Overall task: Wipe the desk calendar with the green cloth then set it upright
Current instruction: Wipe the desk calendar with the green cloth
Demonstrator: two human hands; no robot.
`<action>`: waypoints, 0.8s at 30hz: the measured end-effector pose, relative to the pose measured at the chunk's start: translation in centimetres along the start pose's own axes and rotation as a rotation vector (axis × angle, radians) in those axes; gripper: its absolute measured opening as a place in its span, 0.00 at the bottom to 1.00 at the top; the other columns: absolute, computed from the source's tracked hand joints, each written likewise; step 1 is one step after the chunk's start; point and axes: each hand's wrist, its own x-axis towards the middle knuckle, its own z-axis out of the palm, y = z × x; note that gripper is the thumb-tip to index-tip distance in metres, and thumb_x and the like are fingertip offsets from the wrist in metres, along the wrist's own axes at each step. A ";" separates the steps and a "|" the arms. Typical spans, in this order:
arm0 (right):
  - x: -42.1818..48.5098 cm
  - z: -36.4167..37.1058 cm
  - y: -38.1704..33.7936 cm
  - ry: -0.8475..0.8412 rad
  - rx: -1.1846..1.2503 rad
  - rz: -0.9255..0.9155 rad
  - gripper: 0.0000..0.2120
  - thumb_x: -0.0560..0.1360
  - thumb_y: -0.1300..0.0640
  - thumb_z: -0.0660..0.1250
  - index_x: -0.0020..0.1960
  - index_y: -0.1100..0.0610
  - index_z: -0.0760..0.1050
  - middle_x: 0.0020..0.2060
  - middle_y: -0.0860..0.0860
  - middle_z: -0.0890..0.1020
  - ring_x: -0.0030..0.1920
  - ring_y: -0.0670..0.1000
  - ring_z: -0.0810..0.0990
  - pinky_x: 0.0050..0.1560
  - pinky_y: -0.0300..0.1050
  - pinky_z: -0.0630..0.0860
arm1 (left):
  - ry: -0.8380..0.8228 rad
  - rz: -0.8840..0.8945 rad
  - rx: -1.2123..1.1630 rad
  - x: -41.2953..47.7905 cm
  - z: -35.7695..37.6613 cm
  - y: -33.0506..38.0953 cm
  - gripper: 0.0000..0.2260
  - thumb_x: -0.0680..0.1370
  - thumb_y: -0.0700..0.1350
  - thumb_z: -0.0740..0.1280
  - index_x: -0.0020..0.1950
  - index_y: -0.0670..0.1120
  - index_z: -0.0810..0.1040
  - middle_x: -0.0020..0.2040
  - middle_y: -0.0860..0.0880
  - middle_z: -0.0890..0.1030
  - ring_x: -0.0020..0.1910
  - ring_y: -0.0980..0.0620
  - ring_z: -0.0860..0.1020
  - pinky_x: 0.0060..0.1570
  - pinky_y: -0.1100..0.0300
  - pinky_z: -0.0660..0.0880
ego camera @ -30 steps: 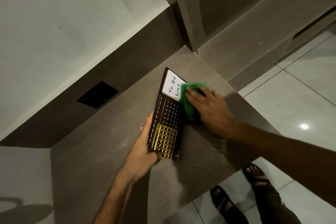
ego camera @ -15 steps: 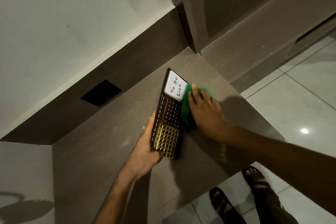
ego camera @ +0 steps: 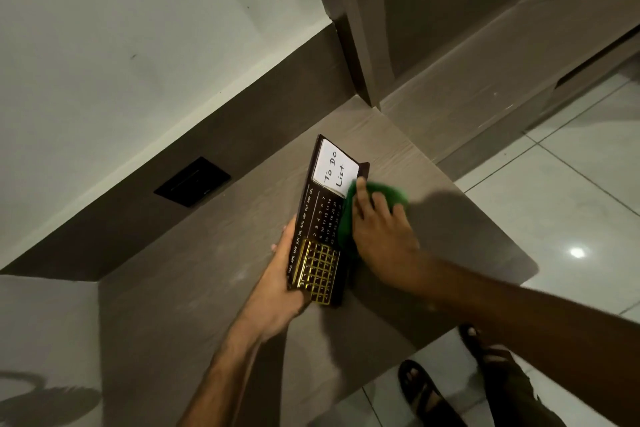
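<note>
The dark desk calendar [ego camera: 320,218] lies tilted on the brown desk [ego camera: 194,288], with a white "To Do List" card at its far end and a gold grid at its near end. My left hand [ego camera: 277,291] grips its near left edge. My right hand [ego camera: 379,236] presses the green cloth [ego camera: 388,196] against the calendar's right side, just below the white card. Most of the cloth is hidden under my fingers.
A black wall socket [ego camera: 192,181] sits in the dark backsplash at the left. The desk's edge runs along the right, with white floor tiles [ego camera: 554,204] and my sandalled feet [ego camera: 422,392] below. A wooden cabinet [ego camera: 450,45] rises behind the desk.
My right hand with the green cloth has slid along the calendar's right side towards the white card. My left hand keeps its hold on the near end.
</note>
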 end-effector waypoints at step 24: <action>-3.4 -3.9 2.2 -0.197 0.662 -0.134 0.35 0.72 0.63 0.62 0.77 0.53 0.57 0.75 0.55 0.61 0.71 0.60 0.61 0.68 0.61 0.62 | 0.034 0.073 -0.079 0.3 0.7 -0.6 0.54 0.70 0.29 0.73 0.79 0.66 0.44 0.83 0.55 0.51 0.82 0.45 0.51 0.74 0.29 0.58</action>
